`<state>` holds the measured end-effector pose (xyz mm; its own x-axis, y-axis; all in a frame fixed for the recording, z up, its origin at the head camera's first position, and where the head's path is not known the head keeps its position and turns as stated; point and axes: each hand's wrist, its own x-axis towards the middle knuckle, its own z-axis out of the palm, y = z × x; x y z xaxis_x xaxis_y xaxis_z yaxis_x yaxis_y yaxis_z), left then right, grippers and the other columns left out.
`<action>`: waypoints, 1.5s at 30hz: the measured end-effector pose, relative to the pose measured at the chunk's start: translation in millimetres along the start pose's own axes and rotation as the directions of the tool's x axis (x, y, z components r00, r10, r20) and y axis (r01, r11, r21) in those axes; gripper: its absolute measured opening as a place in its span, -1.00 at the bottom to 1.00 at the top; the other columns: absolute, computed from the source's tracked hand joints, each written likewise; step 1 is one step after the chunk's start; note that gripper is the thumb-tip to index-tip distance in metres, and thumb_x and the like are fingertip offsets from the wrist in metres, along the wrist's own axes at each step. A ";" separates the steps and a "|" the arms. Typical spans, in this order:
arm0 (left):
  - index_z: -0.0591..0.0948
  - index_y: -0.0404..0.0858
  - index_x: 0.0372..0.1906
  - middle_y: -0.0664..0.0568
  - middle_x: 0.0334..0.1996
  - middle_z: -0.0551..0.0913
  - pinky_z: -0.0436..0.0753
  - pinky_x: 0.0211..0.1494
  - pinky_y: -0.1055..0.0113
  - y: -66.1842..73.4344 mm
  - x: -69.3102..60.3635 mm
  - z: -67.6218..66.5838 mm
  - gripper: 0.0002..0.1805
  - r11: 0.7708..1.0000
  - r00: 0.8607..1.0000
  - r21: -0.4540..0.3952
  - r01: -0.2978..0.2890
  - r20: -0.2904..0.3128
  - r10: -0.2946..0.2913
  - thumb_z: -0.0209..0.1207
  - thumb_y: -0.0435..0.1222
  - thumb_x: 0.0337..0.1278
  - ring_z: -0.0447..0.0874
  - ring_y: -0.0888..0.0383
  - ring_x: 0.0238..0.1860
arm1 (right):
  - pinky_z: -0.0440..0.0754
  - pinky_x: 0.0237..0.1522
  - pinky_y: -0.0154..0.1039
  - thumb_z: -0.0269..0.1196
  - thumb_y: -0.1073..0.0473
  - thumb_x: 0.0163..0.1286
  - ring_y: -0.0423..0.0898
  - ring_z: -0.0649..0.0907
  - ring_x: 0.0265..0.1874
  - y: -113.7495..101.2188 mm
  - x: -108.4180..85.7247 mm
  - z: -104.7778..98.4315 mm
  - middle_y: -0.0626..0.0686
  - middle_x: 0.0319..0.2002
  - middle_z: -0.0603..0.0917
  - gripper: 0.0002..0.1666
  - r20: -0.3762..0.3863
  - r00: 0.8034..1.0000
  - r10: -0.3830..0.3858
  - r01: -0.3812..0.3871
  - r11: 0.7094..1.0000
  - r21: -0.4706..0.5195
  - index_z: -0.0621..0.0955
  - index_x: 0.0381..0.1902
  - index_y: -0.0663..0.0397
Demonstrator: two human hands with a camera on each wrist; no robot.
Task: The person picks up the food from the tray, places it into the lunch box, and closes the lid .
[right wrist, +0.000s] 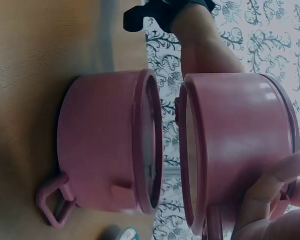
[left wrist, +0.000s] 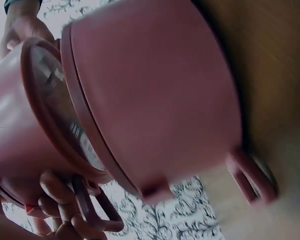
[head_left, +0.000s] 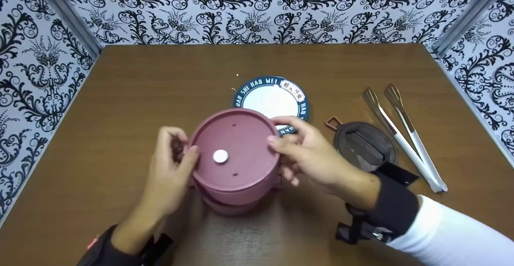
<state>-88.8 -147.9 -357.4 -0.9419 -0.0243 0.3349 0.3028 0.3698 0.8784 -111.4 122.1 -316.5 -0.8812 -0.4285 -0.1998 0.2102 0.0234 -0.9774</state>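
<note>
Both hands hold up a round pink food container point(head_left: 245, 153), whose lid has a small white knob or plug. My left hand point(head_left: 168, 177) grips its left side, thumb at the lid's edge. On the opposite side, my right hand point(head_left: 307, 153) holds the rim with thumb on top and fingers below. Beneath it a second pink container point(right wrist: 97, 145) stands on the table, mostly hidden in the head view. The right wrist view shows a gap between the two. A side handle point(left wrist: 252, 177) sticks out low on the bottom container.
Behind the containers lies a white plate point(head_left: 269, 101) with a blue lettered rim. To the right are a dark round lid point(head_left: 363, 145) with a brown loop and metal tongs point(head_left: 411, 135) with white handles. Patterned panels point(head_left: 249, 9) enclose the wooden table point(head_left: 160, 81).
</note>
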 end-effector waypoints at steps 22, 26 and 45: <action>0.45 0.08 0.38 0.09 -0.10 0.71 0.55 -0.06 0.40 -29.9 1.5 -8.0 -0.42 0.989 0.992 0.132 -0.069 0.117 0.054 0.00 -0.41 0.33 0.61 0.21 -0.17 | 0.54 -0.70 -0.33 0.10 0.06 0.56 -0.17 0.58 -0.72 30.1 19.8 -1.9 0.01 -0.49 0.66 -0.43 0.117 0.993 -0.007 0.009 1.000 -0.015 0.25 0.42 0.01; 0.41 0.07 0.40 0.11 0.12 0.67 0.53 0.11 0.41 -31.1 1.7 -7.4 -0.41 0.992 0.988 0.104 -0.071 0.142 0.056 -0.06 -0.44 0.34 0.61 0.23 0.02 | 0.54 -0.71 -0.32 0.09 0.06 0.57 -0.15 0.59 -0.70 31.3 21.0 -5.3 0.02 -0.51 0.63 -0.44 0.145 0.989 -0.023 0.028 0.999 -0.037 0.24 0.42 0.02; 0.33 0.07 0.43 0.07 0.23 0.61 0.53 0.30 0.08 -14.8 14.1 33.2 -0.45 0.993 0.973 0.092 -0.070 0.225 0.048 -0.09 -0.37 0.43 0.57 0.21 0.23 | 0.38 -0.73 -0.40 0.13 0.10 0.54 -0.25 0.47 -0.71 31.7 14.5 -53.5 -0.12 -0.52 0.59 -0.49 0.100 0.991 -0.091 0.107 0.981 -0.162 0.32 0.35 0.12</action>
<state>-111.3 -122.9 -377.1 -0.9349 0.2030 0.2910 0.3532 0.4545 0.8177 -140.2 165.0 -354.1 -0.8500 -0.5168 -0.1019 0.0435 0.1240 -0.9913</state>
